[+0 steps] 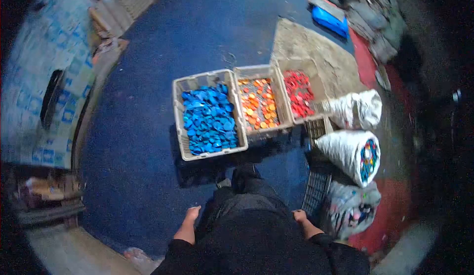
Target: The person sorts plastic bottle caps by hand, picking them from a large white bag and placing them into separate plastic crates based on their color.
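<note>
My left hand (193, 212) hangs beside my left leg over the blue floor, its fingers loosely curled together with no object showing in them. On the other side, my right hand (299, 216) is down by my right hip, closed like a loose fist, with nothing visible in it. The nearest thing to it is a dark crate (316, 192) with a grid of slots. In front of my feet stands a pale bin (213, 155) of blue plastic caps (210, 119). Both hands are small and slightly blurred, apart from the bins.
Right of the blue caps, pale bins hold orange pieces (257, 103) and red pieces (298, 93). White sacks (345, 149) lie farther right, one showing mixed coloured pieces. A filled clear bag (353, 208) sits below them. Stacked sheeting (47, 92) runs along the left.
</note>
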Available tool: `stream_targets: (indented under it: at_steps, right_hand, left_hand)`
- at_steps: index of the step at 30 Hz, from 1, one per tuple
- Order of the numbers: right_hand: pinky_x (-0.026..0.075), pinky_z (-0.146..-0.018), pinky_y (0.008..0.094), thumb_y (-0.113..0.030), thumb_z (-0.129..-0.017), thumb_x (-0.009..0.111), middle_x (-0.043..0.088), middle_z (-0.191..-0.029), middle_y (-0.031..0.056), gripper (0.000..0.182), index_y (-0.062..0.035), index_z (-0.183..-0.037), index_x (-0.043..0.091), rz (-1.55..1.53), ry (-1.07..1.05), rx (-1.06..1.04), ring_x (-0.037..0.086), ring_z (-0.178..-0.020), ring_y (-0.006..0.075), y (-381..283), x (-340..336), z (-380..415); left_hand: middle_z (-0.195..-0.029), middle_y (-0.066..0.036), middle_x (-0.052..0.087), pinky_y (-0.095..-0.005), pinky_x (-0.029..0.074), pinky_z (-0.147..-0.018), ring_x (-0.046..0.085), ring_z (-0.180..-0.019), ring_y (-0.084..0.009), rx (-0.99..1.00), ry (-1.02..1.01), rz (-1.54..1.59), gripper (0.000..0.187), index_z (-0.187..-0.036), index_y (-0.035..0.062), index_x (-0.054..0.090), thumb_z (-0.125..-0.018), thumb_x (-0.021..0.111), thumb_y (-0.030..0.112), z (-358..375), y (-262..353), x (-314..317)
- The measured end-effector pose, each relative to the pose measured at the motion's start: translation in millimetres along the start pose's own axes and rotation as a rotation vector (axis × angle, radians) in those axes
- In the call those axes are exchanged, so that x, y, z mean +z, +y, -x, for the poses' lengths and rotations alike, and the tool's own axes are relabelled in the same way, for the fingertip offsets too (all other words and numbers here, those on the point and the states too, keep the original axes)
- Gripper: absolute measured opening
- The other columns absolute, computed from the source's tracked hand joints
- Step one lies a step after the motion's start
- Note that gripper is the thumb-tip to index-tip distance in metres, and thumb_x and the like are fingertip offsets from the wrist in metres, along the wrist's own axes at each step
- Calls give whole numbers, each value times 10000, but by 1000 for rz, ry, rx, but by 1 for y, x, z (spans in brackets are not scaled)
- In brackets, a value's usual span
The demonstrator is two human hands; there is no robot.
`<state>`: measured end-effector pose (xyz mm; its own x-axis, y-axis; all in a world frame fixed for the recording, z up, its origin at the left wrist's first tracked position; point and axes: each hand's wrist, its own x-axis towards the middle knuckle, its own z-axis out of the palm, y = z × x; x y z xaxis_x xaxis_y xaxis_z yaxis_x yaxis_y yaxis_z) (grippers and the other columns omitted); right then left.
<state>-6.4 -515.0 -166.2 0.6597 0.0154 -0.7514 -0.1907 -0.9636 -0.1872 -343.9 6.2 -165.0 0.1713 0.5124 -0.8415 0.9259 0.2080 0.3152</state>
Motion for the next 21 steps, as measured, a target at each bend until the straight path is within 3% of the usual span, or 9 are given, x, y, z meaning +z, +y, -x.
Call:
stream_targets:
  at_steps: [2,5,6,7,9,12,15,18,21]
  right_hand:
    - [533,-834,452,-365,-898,582,708,-980,240,371,-67,-1062,731,-34,-125,22,689,-985,373,31,22,65]
    - [524,-834,468,-326,-926,549,717,-1012,226,366,-45,-1088,719,-32,-205,-327,694,-956,368,166,160,43]
    - [518,-831,477,-243,-949,513,723,-1016,190,332,-20,-1099,708,-417,-318,98,692,-918,341,163,166,55]
    - [518,-831,474,-221,-949,509,720,-1010,179,322,-15,-1097,708,-402,-276,134,687,-910,332,163,158,55]
    - [517,-831,468,-177,-951,500,714,-997,158,305,-5,-1093,708,-374,-192,207,678,-894,313,30,38,132]
    - [513,-851,446,-153,-948,512,715,-1009,163,293,-16,-1122,703,-591,-63,80,673,-910,312,97,83,70]
    - [517,-780,444,-360,-928,579,733,-986,191,377,-44,-1077,722,-1477,-224,371,685,-886,344,130,67,26]
    - [520,-684,412,-270,-928,587,728,-895,133,269,-57,-982,743,-550,254,-7,680,-751,282,197,65,-2]
    - [505,-601,348,-208,-917,599,709,-876,77,204,-60,-964,730,-986,116,326,667,-683,205,202,-39,22]
  left_hand:
    - [-1046,-155,737,-338,489,-924,678,-1044,-253,-1,-95,-99,420,-1031,7,743,-940,595,389,3,-1,2]
    - [-964,-133,748,-348,499,-858,696,-940,-239,75,-242,-198,430,-979,3,747,-952,575,396,-23,15,6]
    - [-947,-124,749,-348,498,-840,696,-916,-226,114,-266,-181,428,-972,2,745,-957,570,392,-32,25,12]
    - [-929,-116,750,-348,497,-823,697,-892,-214,152,-288,-158,427,-966,0,743,-961,565,389,-38,32,17]
    - [-918,-109,750,-334,502,-824,698,-889,-186,192,-280,-46,418,-964,-1,744,-972,555,371,-40,58,31]
    - [-911,-107,751,-312,508,-819,701,-881,-172,267,-273,22,391,-954,-5,747,-984,548,330,-22,130,60]
    - [-895,-102,748,-304,518,-800,703,-866,-167,405,-254,-214,355,-931,-11,749,-985,560,284,23,209,90]
    - [-840,-77,732,-302,520,-757,688,-815,-153,534,-294,-398,327,-884,-12,745,-976,584,257,13,245,150]
    - [-741,-43,695,-298,502,-700,630,-709,-119,517,-252,-376,321,-805,-2,727,-960,613,255,27,299,211]
